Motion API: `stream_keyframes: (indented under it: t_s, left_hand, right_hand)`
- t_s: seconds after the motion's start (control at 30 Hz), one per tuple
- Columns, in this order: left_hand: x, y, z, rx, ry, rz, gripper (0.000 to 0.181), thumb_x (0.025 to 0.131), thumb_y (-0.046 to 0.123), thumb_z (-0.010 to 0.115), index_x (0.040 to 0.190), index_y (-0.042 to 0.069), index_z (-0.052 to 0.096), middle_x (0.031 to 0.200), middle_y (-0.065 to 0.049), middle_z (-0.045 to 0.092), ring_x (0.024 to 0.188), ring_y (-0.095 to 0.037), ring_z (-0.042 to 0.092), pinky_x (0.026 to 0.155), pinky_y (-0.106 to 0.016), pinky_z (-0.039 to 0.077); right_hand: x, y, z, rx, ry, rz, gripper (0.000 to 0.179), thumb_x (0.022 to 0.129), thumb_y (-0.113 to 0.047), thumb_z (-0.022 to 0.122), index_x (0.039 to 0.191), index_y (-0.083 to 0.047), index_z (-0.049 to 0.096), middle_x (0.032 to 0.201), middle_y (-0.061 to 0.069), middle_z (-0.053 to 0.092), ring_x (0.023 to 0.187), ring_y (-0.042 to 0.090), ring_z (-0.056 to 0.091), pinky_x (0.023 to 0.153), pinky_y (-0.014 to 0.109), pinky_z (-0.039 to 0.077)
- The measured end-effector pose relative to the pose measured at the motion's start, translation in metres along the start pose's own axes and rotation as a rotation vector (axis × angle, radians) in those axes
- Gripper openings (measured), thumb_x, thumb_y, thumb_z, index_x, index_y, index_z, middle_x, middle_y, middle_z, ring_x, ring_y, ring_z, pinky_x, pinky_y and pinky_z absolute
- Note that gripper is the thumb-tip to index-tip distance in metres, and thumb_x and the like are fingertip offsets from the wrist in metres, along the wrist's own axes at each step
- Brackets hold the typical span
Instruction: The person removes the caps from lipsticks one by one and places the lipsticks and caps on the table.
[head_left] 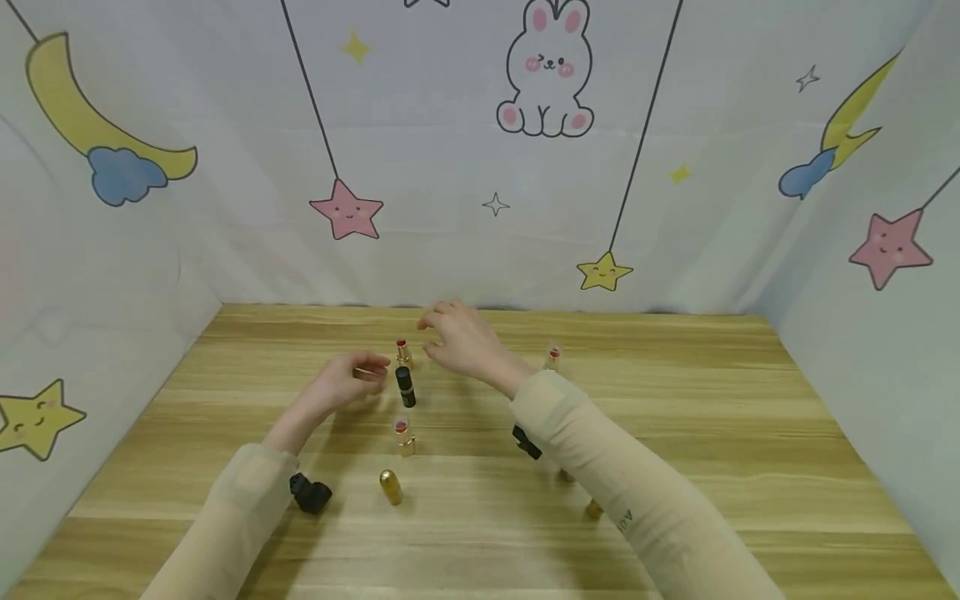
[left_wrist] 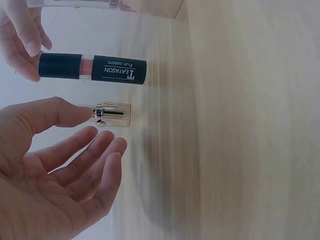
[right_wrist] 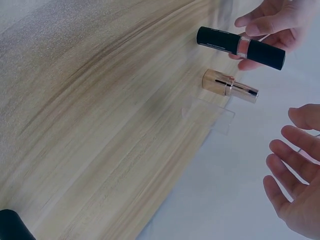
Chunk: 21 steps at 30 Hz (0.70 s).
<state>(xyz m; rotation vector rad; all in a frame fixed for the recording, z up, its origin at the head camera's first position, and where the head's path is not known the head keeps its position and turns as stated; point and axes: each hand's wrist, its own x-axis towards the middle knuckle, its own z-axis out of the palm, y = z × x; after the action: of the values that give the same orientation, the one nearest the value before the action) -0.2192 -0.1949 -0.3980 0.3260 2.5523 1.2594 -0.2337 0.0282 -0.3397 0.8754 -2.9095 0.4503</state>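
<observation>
My left hand [head_left: 351, 383] hovers just left of two upright lipsticks, its fingers loosely bent around nothing. Nearest it stand a black lipstick tube [head_left: 406, 387] with a pinkish clear band and, behind that, a gold lipstick [head_left: 404, 358] with a red tip. In the left wrist view, the left thumb overlaps the top of the gold lipstick [left_wrist: 115, 115]; whether they touch I cannot tell. On the far side of these lipsticks, my right hand [head_left: 467, 340] is raised with relaxed, spread fingers, holding nothing. A clear plastic piece [right_wrist: 215, 117] is beside the gold lipstick in the right wrist view.
Closer to me stand a clear-topped lipstick [head_left: 406, 439] and a rounded gold tube [head_left: 391, 487]. Another clear-topped lipstick [head_left: 553, 357] is beyond the right sleeve, which partly hides a gold item [head_left: 594, 508]. A printed white cloth [head_left: 450, 267] borders the wooden table [head_left: 712, 433].
</observation>
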Motion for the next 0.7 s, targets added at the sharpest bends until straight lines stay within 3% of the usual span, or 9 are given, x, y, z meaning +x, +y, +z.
stream_keyframes:
  t_s: [0.17, 0.4, 0.7]
  left_hand:
    - [-0.004, -0.002, 0.002, -0.023, -0.027, -0.008, 0.046, 0.088, 0.0, 0.06, 0.132, -0.007, 0.05, 0.125, -0.029, 0.058, 0.112, -0.038, 0.06, 0.086, -0.036, 0.055]
    - [-0.007, -0.001, 0.008, -0.013, -0.03, 0.013, 0.049, 0.085, 0.011, 0.069, 0.13, -0.004, 0.053, 0.123, -0.026, 0.061, 0.111, -0.038, 0.061, 0.09, -0.041, 0.053]
    - [-0.009, -0.002, 0.017, 0.058, -0.016, 0.061, 0.041, 0.083, 0.017, 0.073, 0.119, 0.001, 0.062, 0.118, -0.02, 0.065, 0.109, -0.036, 0.063, 0.09, -0.045, 0.052]
  right_hand:
    - [-0.001, -0.004, 0.0, 0.022, 0.006, -0.017, 0.03, 0.093, -0.024, 0.063, 0.12, -0.013, 0.064, 0.122, 0.004, 0.063, 0.113, 0.022, 0.056, 0.098, 0.037, 0.045]
    - [-0.002, -0.011, -0.001, 0.041, 0.0, -0.048, 0.029, 0.093, -0.026, 0.061, 0.119, -0.012, 0.065, 0.121, 0.003, 0.064, 0.113, 0.021, 0.057, 0.099, 0.036, 0.045]
    - [-0.003, -0.018, 0.006, 0.126, -0.073, -0.076, 0.028, 0.094, -0.023, 0.059, 0.119, -0.01, 0.065, 0.118, 0.006, 0.066, 0.101, 0.017, 0.063, 0.083, 0.03, 0.052]
